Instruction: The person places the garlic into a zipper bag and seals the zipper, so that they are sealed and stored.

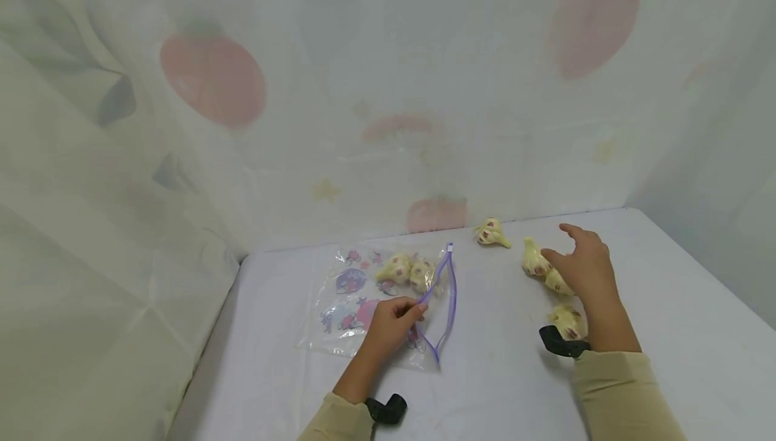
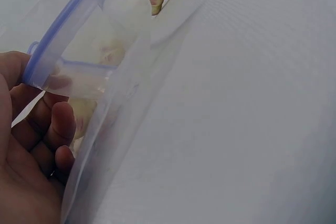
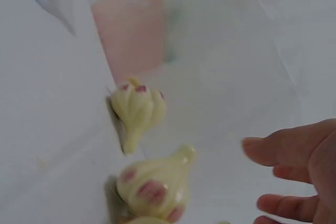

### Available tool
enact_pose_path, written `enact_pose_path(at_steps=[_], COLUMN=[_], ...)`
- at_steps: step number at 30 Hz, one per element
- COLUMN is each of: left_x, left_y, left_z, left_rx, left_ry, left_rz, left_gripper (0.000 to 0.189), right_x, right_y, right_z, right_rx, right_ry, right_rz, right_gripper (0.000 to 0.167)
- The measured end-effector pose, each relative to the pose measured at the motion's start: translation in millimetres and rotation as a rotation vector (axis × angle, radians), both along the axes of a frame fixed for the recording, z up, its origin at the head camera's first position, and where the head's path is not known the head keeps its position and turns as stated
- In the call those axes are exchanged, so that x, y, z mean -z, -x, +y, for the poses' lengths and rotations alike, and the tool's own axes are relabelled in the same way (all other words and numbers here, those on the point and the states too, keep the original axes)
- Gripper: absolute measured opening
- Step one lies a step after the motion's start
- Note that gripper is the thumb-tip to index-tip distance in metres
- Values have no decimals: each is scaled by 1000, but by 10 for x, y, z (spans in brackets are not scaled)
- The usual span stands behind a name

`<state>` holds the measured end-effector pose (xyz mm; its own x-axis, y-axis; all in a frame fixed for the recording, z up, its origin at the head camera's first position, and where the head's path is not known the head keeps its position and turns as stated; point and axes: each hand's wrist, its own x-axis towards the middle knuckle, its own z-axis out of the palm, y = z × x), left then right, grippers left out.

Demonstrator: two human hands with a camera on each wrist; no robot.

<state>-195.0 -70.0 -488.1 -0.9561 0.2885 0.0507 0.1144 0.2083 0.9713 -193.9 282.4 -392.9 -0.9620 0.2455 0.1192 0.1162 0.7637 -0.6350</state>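
My left hand (image 1: 391, 325) pinches the purple-edged mouth of a clear zip bag (image 1: 339, 323) printed with small pictures. The mouth gapes toward the right. Inside the bag lie garlic bulbs (image 1: 397, 270), partly veiled by the plastic. To the right, my right hand (image 1: 585, 266) hovers with thumb and fingers spread, holding nothing. Just left of it sits a garlic bulb (image 1: 535, 257), touching another bulb (image 1: 556, 282) that the hand partly hides. Nearer the wrist is one more bulb (image 1: 567, 322). In the right wrist view, the spread fingers stand apart from the bulbs.
A separate garlic bulb (image 1: 492, 233) lies at the table's back edge, against the fruit-printed curtain (image 1: 339, 124). The white table (image 1: 485, 387) stretches in front of the bag and out to the right. Each wrist wears a black band mount (image 1: 388, 410).
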Motion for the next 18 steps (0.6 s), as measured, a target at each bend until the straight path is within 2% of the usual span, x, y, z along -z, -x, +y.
enact_pose_path(at_steps=[4, 10, 14, 18], left_x=[-43, -35, 3, 36], left_y=[-2, -2, -1, 6], left_z=[4, -2, -11, -15], left_rx=[8, 5, 3, 9], left_ry=[7, 0, -7, -6], left_rz=[-4, -11, -4, 8], left_gripper=[24, 24, 26, 27], right_x=[-19, 48, 144, 203], right_y=[-13, -21, -13, -2], right_z=[166, 293, 335, 334], right_rx=[-38, -91, -143, -165], right_ry=[-16, -23, -15, -21], right_rz=[-167, -367, -415, -402], right_gripper=[87, 101, 105, 100])
